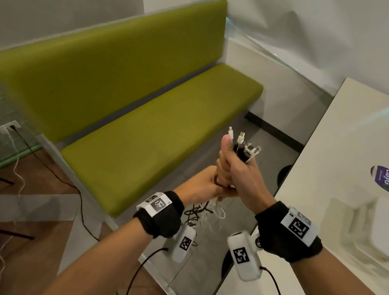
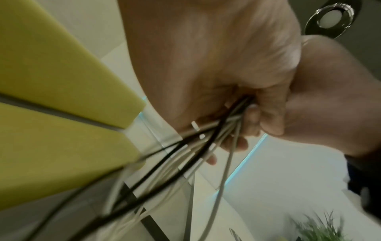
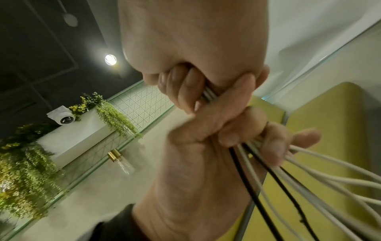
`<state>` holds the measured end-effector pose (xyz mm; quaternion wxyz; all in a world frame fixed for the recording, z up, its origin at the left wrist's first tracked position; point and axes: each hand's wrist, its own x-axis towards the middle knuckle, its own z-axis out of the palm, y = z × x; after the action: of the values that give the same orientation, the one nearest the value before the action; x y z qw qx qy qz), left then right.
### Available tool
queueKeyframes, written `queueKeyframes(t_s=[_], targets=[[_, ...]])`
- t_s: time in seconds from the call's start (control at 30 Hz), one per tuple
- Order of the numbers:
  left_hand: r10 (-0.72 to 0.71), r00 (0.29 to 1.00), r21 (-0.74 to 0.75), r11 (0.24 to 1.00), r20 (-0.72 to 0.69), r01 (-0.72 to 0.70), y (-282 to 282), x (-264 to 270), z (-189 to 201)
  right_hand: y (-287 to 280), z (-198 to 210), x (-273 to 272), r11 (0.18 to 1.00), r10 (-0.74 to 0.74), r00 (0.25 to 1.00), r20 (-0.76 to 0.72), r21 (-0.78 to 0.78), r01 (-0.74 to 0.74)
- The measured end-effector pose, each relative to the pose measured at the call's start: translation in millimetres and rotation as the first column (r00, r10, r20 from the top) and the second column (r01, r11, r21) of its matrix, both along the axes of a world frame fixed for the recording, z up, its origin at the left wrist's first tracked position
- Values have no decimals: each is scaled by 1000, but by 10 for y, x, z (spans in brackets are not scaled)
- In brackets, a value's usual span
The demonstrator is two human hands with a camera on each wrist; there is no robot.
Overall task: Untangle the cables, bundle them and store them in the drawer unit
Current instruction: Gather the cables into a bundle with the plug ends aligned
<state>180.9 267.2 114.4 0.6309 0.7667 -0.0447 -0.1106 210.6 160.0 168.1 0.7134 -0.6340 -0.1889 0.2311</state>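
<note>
A bundle of black and white cables (image 1: 242, 145) stands upright between both hands, above the floor in front of the bench. My right hand (image 1: 236, 170) grips it just under the plug ends, thumb pointing up. Directly below, my left hand (image 1: 199, 186) is wrapped round the same cables. The loose tails (image 1: 203, 214) hang tangled under the left hand. In the left wrist view the left hand (image 2: 216, 73) curls round the cables (image 2: 206, 143). The right wrist view has the right hand (image 3: 185, 48) fisted on the cables (image 3: 309, 171). No drawer unit is plainly in view.
A green bench (image 1: 155, 119) runs along the wall ahead and to the left. A white table (image 1: 343, 149) with a purple sticker (image 1: 387, 179) stands at the right. A wall socket (image 1: 9, 127) feeds black and white leads across the wooden floor at left.
</note>
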Motion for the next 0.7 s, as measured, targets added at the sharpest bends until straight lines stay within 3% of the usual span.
queueKeyframes(t_s=[0.07,0.23,0.33,0.43,0.53,0.63,0.7], targets=[[25,999,-13,1000,31,-24,-48,69,-95,-12,22,2,1000,-11,1000,11,-10,11],[63,984,137,987,167,-86,-59,115,-381,-22,70,-10,986,-35,987,159,-158,60],[190,959,116,969,208,-217,-5,-41,-731,-52,252,-29,984,-10,972,236,-170,51],[291,944,123,943,155,-310,-16,-161,-1094,-106,460,-54,986,29,954,298,-167,23],[271,962,213,938,39,-273,-114,-99,-1259,-137,536,-112,980,38,941,338,-195,30],[271,961,210,944,-48,-255,-170,-29,-1314,-194,514,-113,970,5,942,337,-229,77],[272,962,252,931,1,-264,-164,-20,-1400,-246,517,-95,973,-22,955,295,-213,88]])
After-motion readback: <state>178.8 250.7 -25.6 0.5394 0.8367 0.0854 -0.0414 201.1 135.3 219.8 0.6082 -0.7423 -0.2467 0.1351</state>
